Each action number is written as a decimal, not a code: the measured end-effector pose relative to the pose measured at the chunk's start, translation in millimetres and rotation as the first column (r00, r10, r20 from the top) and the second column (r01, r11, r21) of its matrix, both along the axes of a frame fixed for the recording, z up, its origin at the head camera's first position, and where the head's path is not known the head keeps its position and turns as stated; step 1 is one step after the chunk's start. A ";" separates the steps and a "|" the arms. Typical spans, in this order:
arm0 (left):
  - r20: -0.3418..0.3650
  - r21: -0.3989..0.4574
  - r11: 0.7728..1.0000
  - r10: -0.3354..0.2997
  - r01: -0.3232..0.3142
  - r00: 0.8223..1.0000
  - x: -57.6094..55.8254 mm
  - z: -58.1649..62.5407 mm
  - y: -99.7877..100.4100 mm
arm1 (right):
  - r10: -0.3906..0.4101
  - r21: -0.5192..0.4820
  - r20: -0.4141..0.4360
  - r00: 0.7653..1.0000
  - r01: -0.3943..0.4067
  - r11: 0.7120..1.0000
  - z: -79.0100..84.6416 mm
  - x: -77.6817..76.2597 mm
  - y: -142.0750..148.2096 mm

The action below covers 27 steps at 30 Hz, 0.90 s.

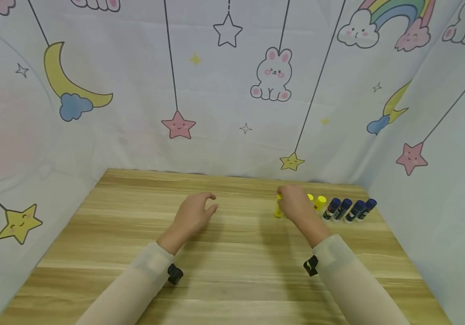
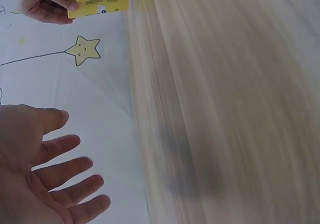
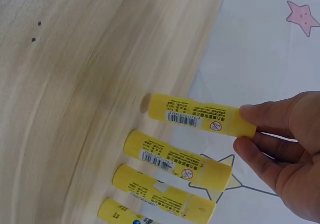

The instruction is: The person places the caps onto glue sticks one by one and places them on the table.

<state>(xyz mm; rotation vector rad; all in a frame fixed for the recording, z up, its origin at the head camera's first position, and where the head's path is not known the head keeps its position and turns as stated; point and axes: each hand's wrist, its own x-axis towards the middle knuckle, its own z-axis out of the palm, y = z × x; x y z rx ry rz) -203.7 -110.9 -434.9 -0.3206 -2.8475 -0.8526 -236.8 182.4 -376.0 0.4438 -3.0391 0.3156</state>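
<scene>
My right hand pinches the top end of a yellow glue stick between thumb and fingertips. The stick is upright, its base close to the wooden tabletop, with a barcode label showing in the right wrist view. Beside it stands a row of further yellow glue sticks, partly hidden behind the right hand in the head view. My left hand hovers over the middle of the table with nothing in it. In the left wrist view its fingers are spread and relaxed.
Several dark blue-capped sticks stand upright at the back right, to the right of the yellow row. The wooden table ends at the back against a white curtain printed with stars, moons and rabbits, which also hangs along both sides.
</scene>
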 end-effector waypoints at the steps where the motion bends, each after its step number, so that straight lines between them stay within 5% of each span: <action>1: -0.009 -0.029 1.000 0.001 -0.001 1.000 0.1 -0.1 -0.8 | -0.004 0.003 0.006 1.000 0.004 1.000 -0.4 -0.2 0.3; 9: -0.066 -0.197 0.980 -0.028 0.015 0.997 -1.4 -3.6 -4.6 | -0.006 0.035 -0.016 1.000 0.006 0.999 -3.2 -1.7 0.9; 19: -0.087 -0.252 0.968 -0.039 0.016 0.995 0.8 -8.1 -2.1 | -0.022 0.048 -0.040 0.999 0.024 0.999 -9.3 -4.7 4.4; 23: -0.074 -0.245 0.969 -0.013 -0.005 0.997 3.4 -8.1 -0.9 | -0.002 -0.023 -0.174 0.985 -0.002 1.000 -14.2 9.5 -0.1; 27: -0.058 -0.245 0.969 0.006 -0.020 0.998 6.4 -8.8 -0.7 | 0.060 -0.046 -0.352 0.934 -0.082 0.996 -21.6 34.6 -14.2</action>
